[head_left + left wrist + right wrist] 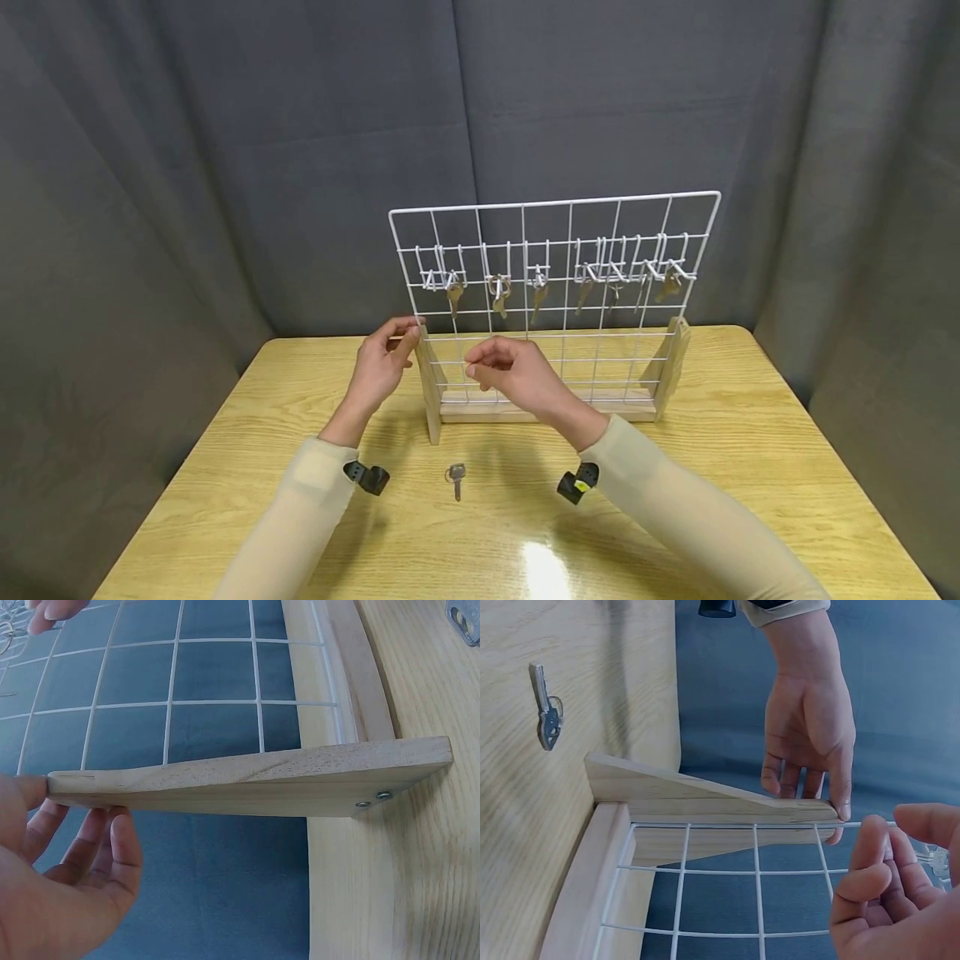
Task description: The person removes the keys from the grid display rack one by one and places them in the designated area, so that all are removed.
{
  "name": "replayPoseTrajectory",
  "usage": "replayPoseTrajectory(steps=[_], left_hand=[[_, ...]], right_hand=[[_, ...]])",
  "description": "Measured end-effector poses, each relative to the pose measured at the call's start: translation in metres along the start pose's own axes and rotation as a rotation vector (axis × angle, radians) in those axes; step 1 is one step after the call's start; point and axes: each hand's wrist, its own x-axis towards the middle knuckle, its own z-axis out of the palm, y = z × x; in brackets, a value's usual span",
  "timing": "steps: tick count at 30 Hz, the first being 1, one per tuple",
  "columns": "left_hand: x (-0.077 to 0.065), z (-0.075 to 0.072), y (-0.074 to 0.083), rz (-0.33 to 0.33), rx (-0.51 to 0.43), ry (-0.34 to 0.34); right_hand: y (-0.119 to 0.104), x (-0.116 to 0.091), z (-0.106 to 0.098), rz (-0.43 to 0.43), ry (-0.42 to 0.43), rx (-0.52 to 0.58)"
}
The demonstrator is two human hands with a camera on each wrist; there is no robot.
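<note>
My left hand point(381, 367) grips the upper end of the wooden side support point(225, 780) of a white wire grid rack point(555, 202), thumb on one side and fingers on the other. In front of the grid's lower left part hovers my right hand point(525, 382). Its fingers are loosely bent, and nothing shows between them in the right wrist view. Several keys hang from white hooks on the grid, among them a brass key point(454, 298) at the left end. A single key point(457, 483) with a small ring lies on the table before the rack.
The rack's wooden base bar point(540, 411) runs along the wood-grain table point(300, 400), with a second side support point(670, 367) at its right end. Dark grey curtains point(315, 167) hang behind and at both sides.
</note>
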Motion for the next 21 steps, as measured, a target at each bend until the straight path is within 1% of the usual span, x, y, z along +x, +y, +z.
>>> replayPoseTrajectory(steps=[8,15,21], left_hand=[[-0.002,0.0,0.004,-0.004,0.022,0.0],[-0.002,0.0,0.003,-0.006,0.012,-0.001],[-0.001,0.0,0.002,-0.008,0.01,0.002]], right_hand=[[-0.009,0.002,-0.001,-0.02,0.026,-0.001],[-0.017,0.004,-0.001,-0.055,0.061,0.031],[-0.021,0.007,-0.002,-0.047,0.103,0.026]])
